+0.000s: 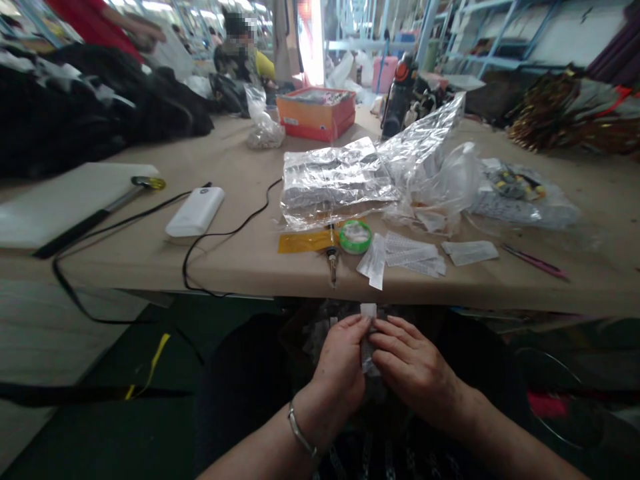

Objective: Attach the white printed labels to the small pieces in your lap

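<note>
Packet (369,311), small, white and flat, stood upright between my hands just below the table (250,267) edge. My left hand (340,363) pinched it from nine o'clock, thumb and fingertips closed on it. My right hand (411,365) gripped it from three o'clock. I judged it almost weightless, thin and limp, easy to crease or let slip, so best held by its side edges near the top.

At twelve o'clock from my hands, similar slips (413,255) lay loose on the table, beside a green tub (355,237) whose fill I could not make out. Beyond them a clear bag (335,179) held silvery wrapped stock. At one o'clock a second bag (523,195) held dark and yellow parts. Far off at eleven o'clock an orange box (316,113) sat open, its pale contents too blurred to name.
</note>
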### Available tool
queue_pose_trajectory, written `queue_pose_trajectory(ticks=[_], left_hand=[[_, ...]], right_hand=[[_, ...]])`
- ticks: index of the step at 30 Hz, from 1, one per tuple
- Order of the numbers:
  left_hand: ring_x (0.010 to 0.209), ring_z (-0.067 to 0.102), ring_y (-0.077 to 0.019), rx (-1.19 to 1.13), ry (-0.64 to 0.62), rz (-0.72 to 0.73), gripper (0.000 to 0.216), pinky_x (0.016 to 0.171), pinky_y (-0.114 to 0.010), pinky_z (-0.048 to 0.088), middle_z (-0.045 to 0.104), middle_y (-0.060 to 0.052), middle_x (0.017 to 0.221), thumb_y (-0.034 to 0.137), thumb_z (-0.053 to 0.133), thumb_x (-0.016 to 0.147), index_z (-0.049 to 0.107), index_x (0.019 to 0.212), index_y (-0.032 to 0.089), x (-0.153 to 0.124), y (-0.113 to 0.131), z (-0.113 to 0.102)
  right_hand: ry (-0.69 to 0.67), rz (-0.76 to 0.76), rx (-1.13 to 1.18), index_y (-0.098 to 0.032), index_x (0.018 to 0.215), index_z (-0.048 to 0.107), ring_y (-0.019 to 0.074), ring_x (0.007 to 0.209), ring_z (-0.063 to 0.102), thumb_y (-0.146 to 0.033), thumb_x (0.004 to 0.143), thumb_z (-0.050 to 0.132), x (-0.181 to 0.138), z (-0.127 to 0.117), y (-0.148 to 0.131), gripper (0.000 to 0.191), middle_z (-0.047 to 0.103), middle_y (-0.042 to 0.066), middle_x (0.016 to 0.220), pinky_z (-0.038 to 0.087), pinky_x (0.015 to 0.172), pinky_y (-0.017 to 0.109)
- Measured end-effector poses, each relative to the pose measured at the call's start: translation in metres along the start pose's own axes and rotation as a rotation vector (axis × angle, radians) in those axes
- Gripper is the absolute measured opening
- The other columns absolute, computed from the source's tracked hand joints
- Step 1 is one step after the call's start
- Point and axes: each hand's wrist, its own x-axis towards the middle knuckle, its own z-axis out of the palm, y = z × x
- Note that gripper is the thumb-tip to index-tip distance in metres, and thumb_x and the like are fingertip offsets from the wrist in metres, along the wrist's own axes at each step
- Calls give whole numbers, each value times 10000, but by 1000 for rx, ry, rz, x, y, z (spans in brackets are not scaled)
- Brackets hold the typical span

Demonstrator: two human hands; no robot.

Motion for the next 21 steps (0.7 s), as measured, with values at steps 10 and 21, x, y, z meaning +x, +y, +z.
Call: queue_pose_trajectory(ticks=[10,21], left_hand=[[641,571,-95,11,-124,-20,168,579,-167,423,633,-54,716,178,739,636,636,732,85,-4,1,-1],[495,564,-90,206,-196,-107,175,477,-184,447,635,-65,705,240,580,810,629,864,81,-22,11,2]], right_hand=[[-21,42,68,-160,917,612,212,1103,554,-111,852,461,5,-5,-6,171,668,81,1012,380,1021,410],[42,912,1021,-175,864,547,110,645,540,-356,806,598,15,-2,20,197,567,-16,739,452,598,215]])
